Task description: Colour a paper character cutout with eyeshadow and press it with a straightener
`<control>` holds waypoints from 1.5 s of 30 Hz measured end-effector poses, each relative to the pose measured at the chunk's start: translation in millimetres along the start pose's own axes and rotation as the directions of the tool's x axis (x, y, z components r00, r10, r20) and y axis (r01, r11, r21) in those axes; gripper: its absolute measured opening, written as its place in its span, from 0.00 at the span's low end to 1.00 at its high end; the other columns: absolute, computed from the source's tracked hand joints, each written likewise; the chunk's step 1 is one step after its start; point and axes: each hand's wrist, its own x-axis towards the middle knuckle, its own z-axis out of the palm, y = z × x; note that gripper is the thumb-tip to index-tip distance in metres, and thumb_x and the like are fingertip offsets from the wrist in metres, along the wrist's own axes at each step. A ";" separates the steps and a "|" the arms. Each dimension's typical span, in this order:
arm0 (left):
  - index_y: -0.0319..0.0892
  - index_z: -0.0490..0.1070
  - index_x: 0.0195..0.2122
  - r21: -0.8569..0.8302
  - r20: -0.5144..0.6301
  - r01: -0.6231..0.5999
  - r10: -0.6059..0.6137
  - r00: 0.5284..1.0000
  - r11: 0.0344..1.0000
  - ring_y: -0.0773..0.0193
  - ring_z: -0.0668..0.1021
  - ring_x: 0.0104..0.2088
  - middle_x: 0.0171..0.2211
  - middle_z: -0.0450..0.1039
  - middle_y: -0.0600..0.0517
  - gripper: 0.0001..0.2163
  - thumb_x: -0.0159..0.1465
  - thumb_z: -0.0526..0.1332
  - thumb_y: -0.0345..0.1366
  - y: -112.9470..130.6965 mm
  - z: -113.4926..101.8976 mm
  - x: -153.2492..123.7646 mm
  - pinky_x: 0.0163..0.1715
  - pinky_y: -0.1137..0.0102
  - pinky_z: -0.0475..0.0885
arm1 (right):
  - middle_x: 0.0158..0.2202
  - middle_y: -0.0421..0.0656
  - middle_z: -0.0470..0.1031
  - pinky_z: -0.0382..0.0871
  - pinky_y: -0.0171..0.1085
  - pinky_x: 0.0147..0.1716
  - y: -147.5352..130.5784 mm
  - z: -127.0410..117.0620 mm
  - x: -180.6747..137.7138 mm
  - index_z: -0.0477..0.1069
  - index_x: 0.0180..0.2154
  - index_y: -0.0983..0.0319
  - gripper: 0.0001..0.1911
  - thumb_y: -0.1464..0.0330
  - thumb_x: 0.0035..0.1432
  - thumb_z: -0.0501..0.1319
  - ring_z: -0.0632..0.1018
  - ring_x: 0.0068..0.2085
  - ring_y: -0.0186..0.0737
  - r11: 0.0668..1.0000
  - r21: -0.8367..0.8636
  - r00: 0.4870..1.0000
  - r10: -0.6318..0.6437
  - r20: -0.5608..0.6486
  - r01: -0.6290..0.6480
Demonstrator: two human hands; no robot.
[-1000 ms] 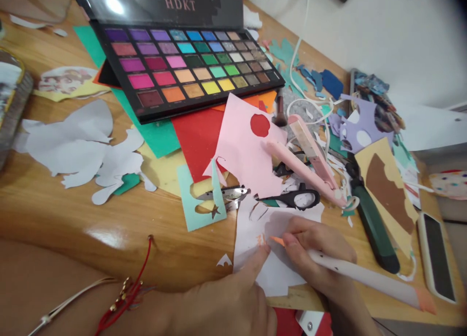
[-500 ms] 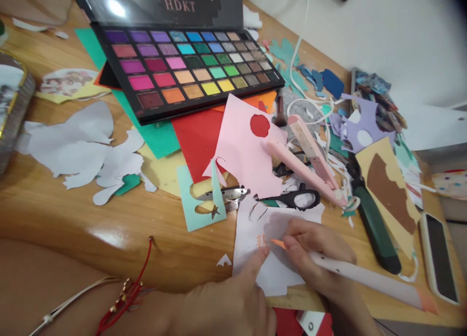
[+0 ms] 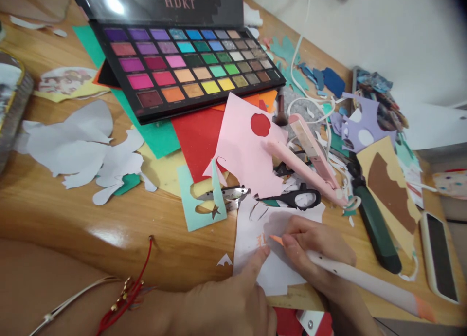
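Observation:
My right hand (image 3: 315,255) is closed round a white marker (image 3: 365,280) with an orange tip, and the tip touches a white paper cut-out (image 3: 255,233) at the table's near edge. Small orange marks show on the paper beside the tip. My left hand (image 3: 229,302) comes in from the bottom, its index finger stretched out and pressing the paper down just left of the marker tip. A red cord bracelet (image 3: 127,287) is on my left wrist.
An open eyeshadow palette (image 3: 189,65) stands at the back. Coloured paper sheets and scraps cover the wooden table (image 3: 54,214). Black scissors (image 3: 292,198), a pink hair straightener (image 3: 306,163), a green-handled tool (image 3: 372,224) and a phone (image 3: 440,255) lie to the right.
The marker tip has shifted slightly on the white paper and a little more orange marking shows. My left hand keeps pressing the paper.

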 end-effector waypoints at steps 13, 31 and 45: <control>0.43 0.71 0.36 0.050 0.013 -0.037 0.037 0.999 0.998 0.64 0.73 0.26 0.28 0.74 0.56 0.14 0.58 0.48 0.26 -6.6 -5.4 -0.1 0.55 0.54 0.65 | 0.15 0.38 0.65 0.53 0.32 0.13 -6.7 -0.7 8.8 0.62 0.14 0.61 0.19 0.75 0.57 0.53 0.65 0.15 0.28 0.994 -0.068 0.997 -0.079 0.024 0.081; 0.44 0.71 0.37 0.042 0.023 -0.046 0.045 0.999 0.998 0.64 0.73 0.26 0.30 0.75 0.55 0.13 0.59 0.49 0.27 -8.0 -4.6 -0.9 0.54 0.55 0.66 | 0.16 0.37 0.63 0.55 0.31 0.15 -3.8 -0.8 3.9 0.57 0.14 0.61 0.20 0.75 0.57 0.53 0.63 0.16 0.27 0.993 -0.109 0.998 -0.054 -0.044 0.049; 0.45 0.70 0.35 0.085 -0.052 -0.040 0.045 0.998 0.996 0.64 0.72 0.26 0.27 0.73 0.56 0.07 0.57 0.55 0.38 -7.7 -6.3 -0.5 0.52 0.57 0.66 | 0.15 0.37 0.61 0.52 0.31 0.13 -4.2 -1.0 3.7 0.58 0.13 0.62 0.20 0.75 0.56 0.53 0.63 0.15 0.27 0.990 -0.139 0.999 -0.031 -0.041 0.025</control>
